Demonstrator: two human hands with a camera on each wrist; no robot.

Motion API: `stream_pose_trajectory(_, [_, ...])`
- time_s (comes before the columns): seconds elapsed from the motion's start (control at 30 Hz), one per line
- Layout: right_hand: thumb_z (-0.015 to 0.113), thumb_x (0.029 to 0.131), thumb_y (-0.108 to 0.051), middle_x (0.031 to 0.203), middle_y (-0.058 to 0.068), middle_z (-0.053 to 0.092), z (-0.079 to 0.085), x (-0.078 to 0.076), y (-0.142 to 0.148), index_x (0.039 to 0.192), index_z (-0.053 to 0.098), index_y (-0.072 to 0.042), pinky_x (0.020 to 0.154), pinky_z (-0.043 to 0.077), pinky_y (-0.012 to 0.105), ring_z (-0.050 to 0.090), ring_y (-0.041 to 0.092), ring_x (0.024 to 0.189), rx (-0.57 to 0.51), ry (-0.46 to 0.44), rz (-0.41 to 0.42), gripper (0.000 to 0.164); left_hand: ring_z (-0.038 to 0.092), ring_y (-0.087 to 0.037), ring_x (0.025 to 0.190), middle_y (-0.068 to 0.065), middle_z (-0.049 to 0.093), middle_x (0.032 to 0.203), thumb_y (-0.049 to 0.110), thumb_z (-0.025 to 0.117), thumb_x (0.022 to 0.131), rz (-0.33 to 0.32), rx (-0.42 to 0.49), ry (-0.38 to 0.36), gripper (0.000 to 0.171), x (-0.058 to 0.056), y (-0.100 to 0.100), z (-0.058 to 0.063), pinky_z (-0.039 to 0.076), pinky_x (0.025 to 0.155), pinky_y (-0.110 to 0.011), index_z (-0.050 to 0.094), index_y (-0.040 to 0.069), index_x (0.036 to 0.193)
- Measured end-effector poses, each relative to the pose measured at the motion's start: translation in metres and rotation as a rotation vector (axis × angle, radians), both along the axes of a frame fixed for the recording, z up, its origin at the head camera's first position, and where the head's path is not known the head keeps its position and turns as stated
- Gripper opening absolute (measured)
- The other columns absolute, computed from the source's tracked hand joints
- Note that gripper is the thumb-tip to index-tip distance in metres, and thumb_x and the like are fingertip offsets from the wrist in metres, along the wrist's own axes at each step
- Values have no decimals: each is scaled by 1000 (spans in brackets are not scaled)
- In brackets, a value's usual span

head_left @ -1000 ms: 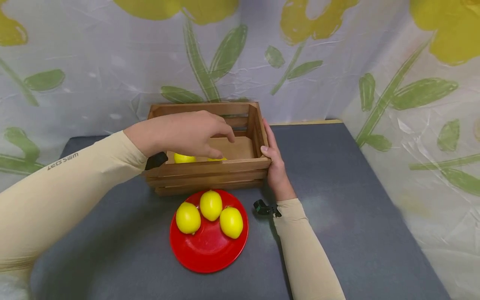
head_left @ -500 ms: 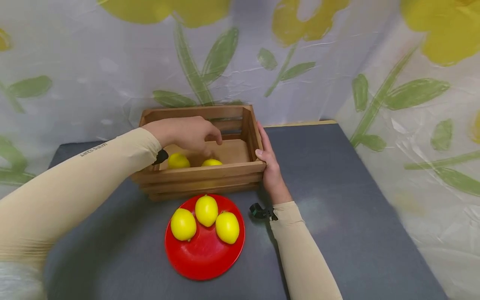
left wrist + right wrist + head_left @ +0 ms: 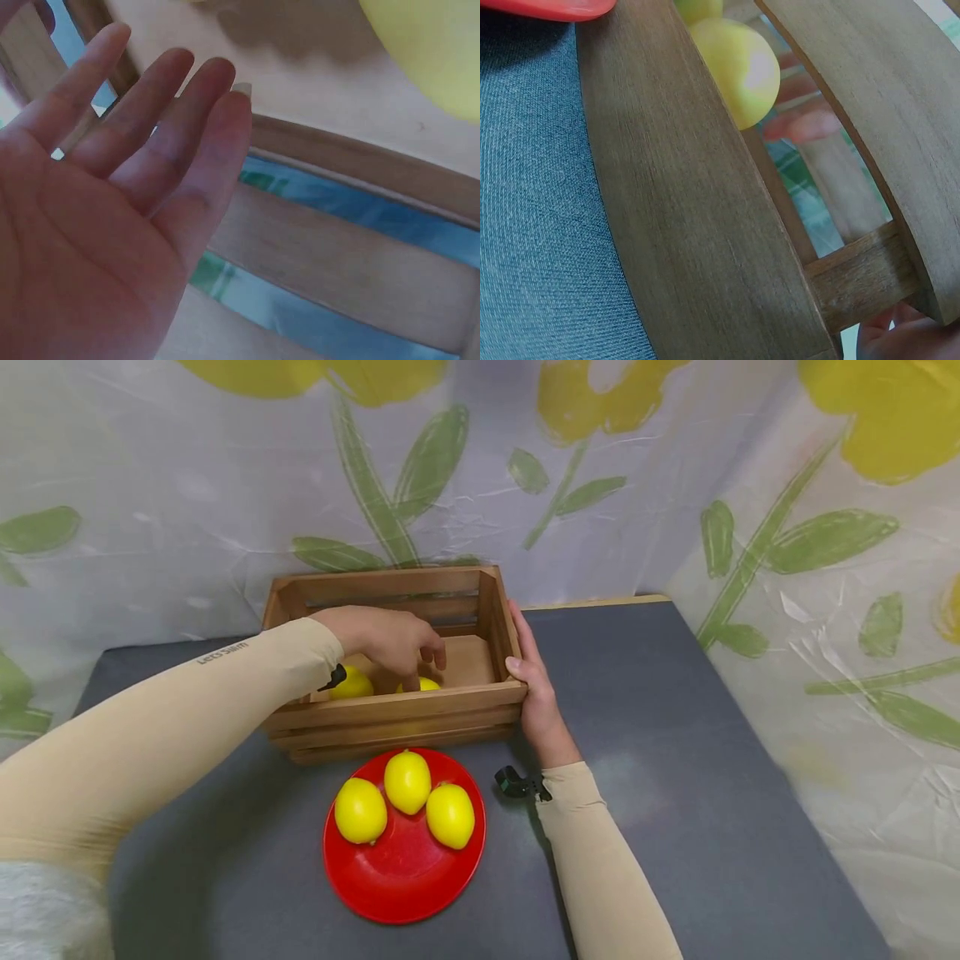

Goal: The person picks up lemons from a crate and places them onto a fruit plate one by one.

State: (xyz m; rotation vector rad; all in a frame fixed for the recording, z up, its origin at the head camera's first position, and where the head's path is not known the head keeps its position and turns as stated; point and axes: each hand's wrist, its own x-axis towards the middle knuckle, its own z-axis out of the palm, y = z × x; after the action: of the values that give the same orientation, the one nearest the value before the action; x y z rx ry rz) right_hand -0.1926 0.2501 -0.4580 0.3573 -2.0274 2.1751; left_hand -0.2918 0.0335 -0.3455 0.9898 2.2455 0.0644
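In the head view my left hand [image 3: 390,637] reaches down inside a slatted wooden crate [image 3: 397,718], palm down over a yellow lemon [image 3: 430,684]. The left wrist view shows its fingers [image 3: 214,142] loosely extended, with a gap between them and the lemon [image 3: 442,45]. A second lemon [image 3: 351,683] lies in the crate near the wrist. My right hand [image 3: 538,697] grips the crate's right end, thumb on the top rim and fingers along the outside. The crate's front board hides the lower part of both lemons.
A red plate [image 3: 397,893] stands in front of the crate, bearing three lemons: left [image 3: 361,811], middle [image 3: 407,782] and right [image 3: 450,816]. The grey table [image 3: 660,735] extends to the right. A flower-patterned sheet [image 3: 600,552] hangs close behind the crate.
My left hand has lowered deeper into the crate, toward the right-hand lemon. My right hand keeps its hold on the crate's end. The head view has shifted slightly.
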Motion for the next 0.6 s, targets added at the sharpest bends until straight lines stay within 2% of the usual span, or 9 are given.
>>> stream_pose_trajectory(0.17, [43,95,-42,178,-24,20,0,0,0,171,24,-43,133,14,60,22,12,164,12,8,-4,78,62,-34,131,-15,67,144,10,75,91,-29,2,-27,49,0,3,-4,48,119,-52,69,14,139])
stream_pose_trajectory(0.43, [43,94,-44,177,-25,21,1,0,0,170,25,-46,133,14,58,23,10,164,19,-8,-14,78,62,-31,126,-12,69,139,5,71,89,-27,-17,-95,48,-2,3,-8,50,117,-49,70,15,136])
stream_pose_trajectory(0.6, [43,94,-43,178,-23,20,1,0,1,171,24,-42,134,14,58,23,11,164,11,-3,-9,80,61,-31,126,-13,69,141,0,65,88,-42,-28,-122,51,-3,7,-13,52,114,-48,69,13,138])
